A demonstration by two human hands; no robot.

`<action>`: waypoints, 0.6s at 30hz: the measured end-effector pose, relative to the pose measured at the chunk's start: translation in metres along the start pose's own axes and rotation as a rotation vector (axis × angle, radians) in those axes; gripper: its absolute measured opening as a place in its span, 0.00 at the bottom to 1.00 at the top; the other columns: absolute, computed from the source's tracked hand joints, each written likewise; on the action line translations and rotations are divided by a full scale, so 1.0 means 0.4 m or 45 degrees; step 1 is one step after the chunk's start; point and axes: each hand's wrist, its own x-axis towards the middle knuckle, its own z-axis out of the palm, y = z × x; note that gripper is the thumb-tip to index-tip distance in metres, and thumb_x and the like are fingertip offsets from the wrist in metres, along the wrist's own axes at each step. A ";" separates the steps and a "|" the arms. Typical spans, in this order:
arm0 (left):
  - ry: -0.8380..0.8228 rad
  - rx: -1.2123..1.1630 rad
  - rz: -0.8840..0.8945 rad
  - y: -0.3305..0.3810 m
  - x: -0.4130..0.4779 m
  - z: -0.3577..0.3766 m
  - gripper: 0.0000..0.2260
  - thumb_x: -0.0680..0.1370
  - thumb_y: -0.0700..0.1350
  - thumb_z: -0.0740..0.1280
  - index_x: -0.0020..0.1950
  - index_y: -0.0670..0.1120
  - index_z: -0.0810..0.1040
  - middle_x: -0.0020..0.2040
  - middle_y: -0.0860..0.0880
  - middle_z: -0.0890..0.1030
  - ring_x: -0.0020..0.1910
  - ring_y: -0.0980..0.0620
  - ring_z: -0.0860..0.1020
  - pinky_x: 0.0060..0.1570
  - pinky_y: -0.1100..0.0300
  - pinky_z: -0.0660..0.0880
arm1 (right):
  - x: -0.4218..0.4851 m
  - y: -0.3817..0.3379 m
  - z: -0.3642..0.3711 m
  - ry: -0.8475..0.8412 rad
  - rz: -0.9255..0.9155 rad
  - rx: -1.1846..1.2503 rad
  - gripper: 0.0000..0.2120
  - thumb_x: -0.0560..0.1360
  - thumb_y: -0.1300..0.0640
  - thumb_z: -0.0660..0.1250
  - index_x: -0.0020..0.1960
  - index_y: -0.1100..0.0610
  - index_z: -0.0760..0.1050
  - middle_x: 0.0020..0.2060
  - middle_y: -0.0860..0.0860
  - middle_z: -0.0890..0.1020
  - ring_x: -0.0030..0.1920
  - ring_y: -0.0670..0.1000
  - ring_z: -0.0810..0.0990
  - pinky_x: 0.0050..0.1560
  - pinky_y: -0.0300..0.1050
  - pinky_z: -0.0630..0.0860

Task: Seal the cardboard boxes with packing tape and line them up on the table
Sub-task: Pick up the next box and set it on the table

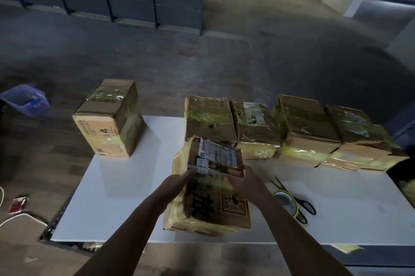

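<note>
Two hands: both reach out in front and meet at the top of the near box [213, 199], one on each side.
Left hand [179, 180]: the arm comes up from the bottom of the view and leans a bit to the right. The fingers are mostly straight, and their tips touch the top left part of the near box, by a white label.
Right hand [244, 180]: the arm comes up from the bottom right and leans to the left. The hand lies on the top right part of the near box with the fingers pointing left (it is blurry here, so I cannot tell if they grip or just rest).
Near box: it sits at the front middle of the white table [134, 197]. Yellowish tape covers its left side, and its top looks rumpled.
Row of boxes [292, 132]: four taped boxes sit side by side along the far right of the table, touching each other. The near box is just in front of the first one.
Lone box [107, 118]: it stands on the far left corner, well apart from the row.
Tape roll [286, 202]: it lies on the table just right of the right arm.
Scissors [303, 205]: they have black handles and lie right against the tape roll.
Blue basket [24, 100]: it is on the floor, far to the left.
</note>
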 end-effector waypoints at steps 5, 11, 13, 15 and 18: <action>0.073 -0.038 -0.001 -0.006 0.009 0.018 0.22 0.78 0.64 0.59 0.55 0.49 0.79 0.55 0.48 0.82 0.52 0.52 0.79 0.47 0.59 0.74 | -0.007 -0.009 0.010 0.062 -0.140 -0.072 0.31 0.74 0.43 0.67 0.72 0.47 0.58 0.61 0.53 0.76 0.56 0.55 0.77 0.54 0.50 0.74; 0.196 -0.057 0.015 -0.016 0.024 0.045 0.21 0.82 0.56 0.53 0.61 0.44 0.77 0.52 0.47 0.80 0.49 0.51 0.79 0.39 0.62 0.73 | 0.000 -0.008 0.043 0.048 -0.409 -0.468 0.24 0.82 0.48 0.56 0.76 0.41 0.54 0.74 0.60 0.55 0.64 0.60 0.72 0.58 0.49 0.74; 0.208 -0.056 0.000 -0.030 0.025 0.049 0.21 0.83 0.54 0.52 0.61 0.42 0.76 0.52 0.46 0.80 0.48 0.51 0.79 0.36 0.63 0.73 | -0.002 -0.011 0.048 0.081 -0.505 -0.586 0.24 0.82 0.51 0.56 0.76 0.43 0.57 0.77 0.57 0.45 0.64 0.59 0.72 0.59 0.51 0.74; 0.199 -0.058 -0.018 -0.042 0.024 0.050 0.20 0.84 0.53 0.51 0.59 0.42 0.77 0.49 0.46 0.80 0.45 0.53 0.79 0.34 0.63 0.72 | -0.004 -0.014 0.052 0.102 -0.556 -0.716 0.24 0.81 0.53 0.57 0.76 0.42 0.57 0.77 0.54 0.40 0.64 0.60 0.71 0.59 0.52 0.74; 0.193 -0.064 0.002 -0.046 0.028 0.051 0.18 0.84 0.52 0.51 0.56 0.44 0.78 0.49 0.47 0.81 0.46 0.53 0.79 0.37 0.61 0.74 | -0.005 -0.013 0.056 0.106 -0.555 -0.843 0.25 0.82 0.52 0.55 0.77 0.40 0.53 0.77 0.53 0.43 0.66 0.61 0.66 0.61 0.53 0.72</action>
